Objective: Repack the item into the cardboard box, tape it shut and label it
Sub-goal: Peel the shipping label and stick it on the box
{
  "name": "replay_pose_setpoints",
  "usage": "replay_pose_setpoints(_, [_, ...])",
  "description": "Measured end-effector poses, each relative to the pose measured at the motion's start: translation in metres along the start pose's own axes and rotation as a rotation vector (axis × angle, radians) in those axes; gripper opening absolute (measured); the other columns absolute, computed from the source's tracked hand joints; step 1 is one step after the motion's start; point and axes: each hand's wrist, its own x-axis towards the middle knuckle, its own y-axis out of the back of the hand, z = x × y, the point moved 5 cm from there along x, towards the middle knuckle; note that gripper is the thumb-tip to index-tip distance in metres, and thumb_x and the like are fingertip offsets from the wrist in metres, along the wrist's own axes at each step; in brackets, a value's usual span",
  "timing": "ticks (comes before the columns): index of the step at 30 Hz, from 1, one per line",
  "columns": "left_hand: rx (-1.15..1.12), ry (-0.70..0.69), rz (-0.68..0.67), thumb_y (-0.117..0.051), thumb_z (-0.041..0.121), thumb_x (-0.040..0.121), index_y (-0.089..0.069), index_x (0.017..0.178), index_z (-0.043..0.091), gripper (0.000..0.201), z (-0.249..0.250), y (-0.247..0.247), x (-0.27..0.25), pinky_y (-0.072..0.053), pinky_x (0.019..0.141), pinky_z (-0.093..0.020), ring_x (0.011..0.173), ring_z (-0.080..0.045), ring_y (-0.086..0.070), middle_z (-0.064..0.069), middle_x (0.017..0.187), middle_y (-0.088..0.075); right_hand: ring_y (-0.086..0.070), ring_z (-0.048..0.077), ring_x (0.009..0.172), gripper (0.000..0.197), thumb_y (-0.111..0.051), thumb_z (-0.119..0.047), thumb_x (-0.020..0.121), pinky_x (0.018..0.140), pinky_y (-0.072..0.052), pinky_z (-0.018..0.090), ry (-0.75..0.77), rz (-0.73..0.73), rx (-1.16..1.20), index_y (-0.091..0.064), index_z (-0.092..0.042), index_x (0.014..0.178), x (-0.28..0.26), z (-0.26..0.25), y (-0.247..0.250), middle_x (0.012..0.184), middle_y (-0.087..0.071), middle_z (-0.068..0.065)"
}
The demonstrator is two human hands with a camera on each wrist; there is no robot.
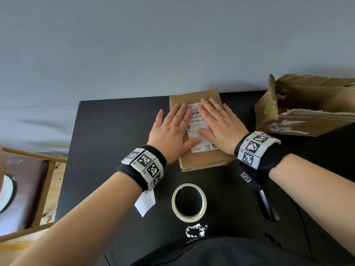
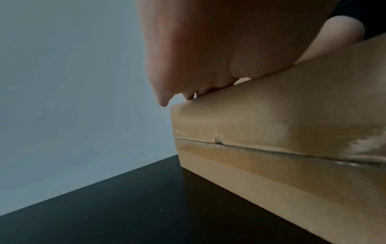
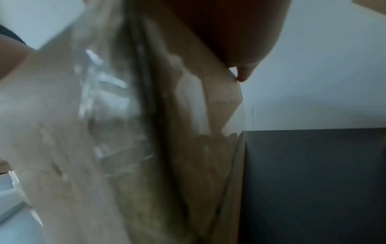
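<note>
A closed brown cardboard box (image 1: 199,160) lies on the black table (image 1: 107,135), its side seam covered with clear tape (image 2: 271,148). A white shipping label (image 1: 199,129) with a barcode and printed text lies on its top. My left hand (image 1: 172,129) lies flat with straight fingers on the label's left part, thumb on its lower edge. My right hand (image 1: 219,123) presses flat on the label's right part. In the left wrist view the left hand (image 2: 208,57) rests on the box (image 2: 292,132) top. The right wrist view shows the blurred taped box (image 3: 125,132) up close.
A roll of clear tape (image 1: 189,202) lies near me in front of the box. A white paper backing (image 1: 145,204) sits under my left forearm. A black knife-like tool (image 1: 267,204) lies at right. A torn open cardboard box (image 1: 307,112) stands at back right, a wooden chair (image 1: 28,189) at left.
</note>
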Motion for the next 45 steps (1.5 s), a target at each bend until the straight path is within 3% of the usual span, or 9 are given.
replay_pose_setpoints(7, [0.054, -0.058, 0.011, -0.006, 0.081, 0.074, 0.004, 0.151, 0.022, 0.097, -0.006, 0.002, 0.006, 0.009, 0.116, -0.045, 0.146, -0.011, 0.008, 0.004, 0.159, 0.005, 0.014, 0.013, 0.145, 0.073, 0.008, -0.057, 0.085, 0.115, 0.012, 0.039, 0.058, 0.042, -0.088, 0.010, -0.021, 0.149, 0.005, -0.005, 0.002, 0.158, 0.013, -0.005])
replay_pose_setpoints(13, [0.041, -0.055, -0.007, -0.009, 0.084, 0.072, 0.007, 0.151, 0.021, 0.102, -0.004, -0.003, -0.003, 0.010, 0.116, -0.046, 0.145, -0.012, 0.011, 0.004, 0.159, 0.010, 0.012, 0.012, 0.145, 0.077, 0.009, -0.060, 0.082, 0.116, 0.012, 0.038, 0.065, 0.048, -0.058, 0.009, -0.021, 0.149, 0.000, -0.005, 0.001, 0.158, 0.012, -0.006])
replay_pose_setpoints(17, [0.023, -0.026, 0.003, -0.001, 0.078, 0.076, 0.007, 0.150, 0.020, 0.095, 0.001, -0.005, -0.018, 0.008, 0.116, -0.045, 0.145, -0.013, 0.011, 0.003, 0.159, 0.010, 0.015, 0.011, 0.144, 0.066, -0.013, -0.054, 0.096, 0.116, 0.012, 0.037, 0.018, 0.045, -0.023, 0.008, -0.020, 0.149, -0.010, -0.008, -0.003, 0.157, 0.013, -0.005])
replay_pose_setpoints(21, [-0.004, 0.002, 0.009, -0.010, 0.069, 0.083, 0.007, 0.150, 0.020, 0.085, 0.007, -0.006, -0.031, 0.009, 0.116, -0.044, 0.145, -0.012, 0.012, 0.004, 0.159, 0.011, 0.016, 0.012, 0.144, 0.064, -0.011, -0.050, 0.097, 0.117, 0.011, 0.038, -0.029, 0.062, -0.042, 0.010, -0.019, 0.149, -0.024, -0.012, -0.008, 0.158, 0.014, -0.004])
replay_pose_setpoints(26, [0.001, -0.019, 0.007, -0.006, 0.066, 0.085, 0.005, 0.150, 0.020, 0.081, 0.018, -0.011, -0.047, 0.010, 0.115, -0.043, 0.146, -0.013, 0.010, 0.003, 0.159, 0.009, 0.017, 0.011, 0.140, 0.081, 0.019, -0.063, 0.081, 0.115, 0.012, 0.039, 0.060, 0.086, -0.113, 0.008, -0.017, 0.147, -0.045, -0.030, -0.020, 0.153, 0.015, -0.004])
replay_pose_setpoints(31, [0.008, -0.095, 0.014, -0.002, 0.074, 0.076, 0.004, 0.149, 0.017, 0.093, 0.028, -0.019, -0.060, 0.005, 0.116, -0.045, 0.146, -0.016, 0.005, -0.001, 0.159, 0.003, -0.015, 0.020, 0.142, 0.079, 0.001, -0.061, 0.091, 0.112, -0.010, 0.043, 0.085, 0.031, -0.170, -0.020, -0.008, 0.146, -0.058, -0.031, -0.026, 0.153, -0.013, 0.005])
replay_pose_setpoints(34, [0.038, -0.088, -0.006, 0.000, 0.077, 0.076, 0.006, 0.150, 0.016, 0.095, 0.028, -0.019, -0.063, 0.003, 0.118, -0.046, 0.146, -0.016, 0.007, -0.002, 0.159, 0.005, -0.021, 0.021, 0.142, 0.081, -0.001, -0.064, 0.091, 0.112, -0.010, 0.042, 0.075, 0.009, -0.167, -0.022, -0.009, 0.146, -0.061, -0.028, -0.027, 0.153, -0.019, 0.007])
replay_pose_setpoints(40, [-0.136, 0.030, 0.000, -0.005, 0.064, 0.086, 0.002, 0.151, 0.019, 0.079, 0.029, -0.011, -0.053, 0.009, 0.116, -0.040, 0.145, -0.011, 0.011, 0.003, 0.159, 0.008, 0.013, 0.015, 0.144, 0.090, 0.022, -0.068, 0.076, 0.117, 0.007, 0.039, -0.031, 0.061, -0.067, 0.007, -0.016, 0.147, -0.058, -0.023, -0.025, 0.158, 0.008, 0.001])
replay_pose_setpoints(45, [-0.071, 0.004, 0.001, -0.020, 0.061, 0.093, 0.000, 0.151, 0.023, 0.072, 0.019, -0.005, -0.030, 0.007, 0.116, -0.044, 0.146, -0.012, 0.008, 0.005, 0.159, 0.004, 0.018, 0.021, 0.144, 0.077, -0.008, -0.064, 0.090, 0.117, 0.004, 0.039, -0.105, 0.035, 0.010, 0.008, -0.017, 0.149, -0.050, -0.013, -0.020, 0.157, 0.016, 0.000])
